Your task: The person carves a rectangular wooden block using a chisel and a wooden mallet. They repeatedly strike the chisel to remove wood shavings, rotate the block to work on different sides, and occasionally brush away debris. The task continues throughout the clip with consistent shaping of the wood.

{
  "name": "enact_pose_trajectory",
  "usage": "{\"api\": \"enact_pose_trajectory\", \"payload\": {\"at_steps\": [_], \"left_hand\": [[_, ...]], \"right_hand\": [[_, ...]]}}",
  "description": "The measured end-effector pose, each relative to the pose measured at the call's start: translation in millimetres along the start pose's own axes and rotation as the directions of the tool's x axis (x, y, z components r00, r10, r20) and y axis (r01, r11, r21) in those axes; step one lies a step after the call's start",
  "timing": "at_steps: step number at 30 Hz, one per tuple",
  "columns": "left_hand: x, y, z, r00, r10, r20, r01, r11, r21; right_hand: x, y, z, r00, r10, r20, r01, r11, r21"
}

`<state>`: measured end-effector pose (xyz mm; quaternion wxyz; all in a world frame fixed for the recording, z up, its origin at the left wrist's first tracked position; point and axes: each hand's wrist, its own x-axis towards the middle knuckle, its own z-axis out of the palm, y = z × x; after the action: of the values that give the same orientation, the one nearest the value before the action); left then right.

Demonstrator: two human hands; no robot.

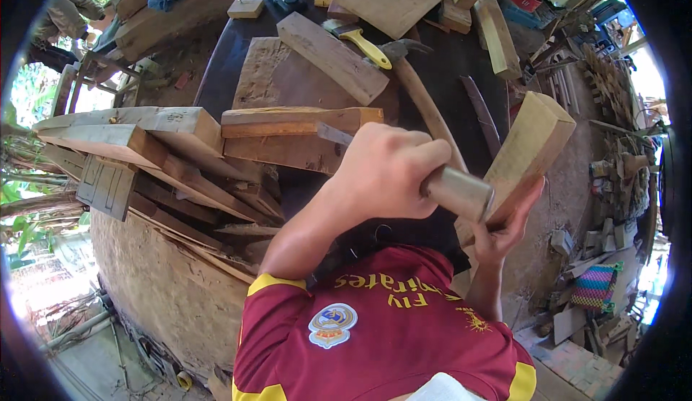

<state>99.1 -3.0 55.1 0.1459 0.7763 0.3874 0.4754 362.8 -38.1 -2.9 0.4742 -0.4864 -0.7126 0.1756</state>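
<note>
Pale wood fills the view: the right hand [504, 232] grips the lower end of a thick wooden block [530, 149], holding it tilted above the dark workbench [447, 77]. The left hand [389, 170] is clenched around a metal cylinder [458, 192] whose end touches the block's lower face. Beyond the hands, a claw hammer [414, 77], a yellow-handled brush [357, 41] and loose planks [303, 120] lie on the bench.

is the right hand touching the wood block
Touching. The head view shows the right hand gripping the wood block from below, its fingers wrapped against the block's lower end.
</note>
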Motion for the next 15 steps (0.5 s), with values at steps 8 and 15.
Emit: {"api": "enact_pose_trajectory", "payload": {"at_steps": [8, 15], "left_hand": [[5.2, -1.9, -5.9, 1.0, -0.026, -0.014, 0.025, 0.999, -0.04], [6.6, -7.5, -13.1, 0.999, -0.051, -0.018, 0.048, 0.988, -0.144]], "right_hand": [[13.5, -3.3, -6.0, 0.993, 0.085, -0.082, -0.065, 0.973, 0.222], [37.8, -22.0, -0.2, 0.99, 0.052, -0.132, -0.003, 0.936, 0.352]]}}
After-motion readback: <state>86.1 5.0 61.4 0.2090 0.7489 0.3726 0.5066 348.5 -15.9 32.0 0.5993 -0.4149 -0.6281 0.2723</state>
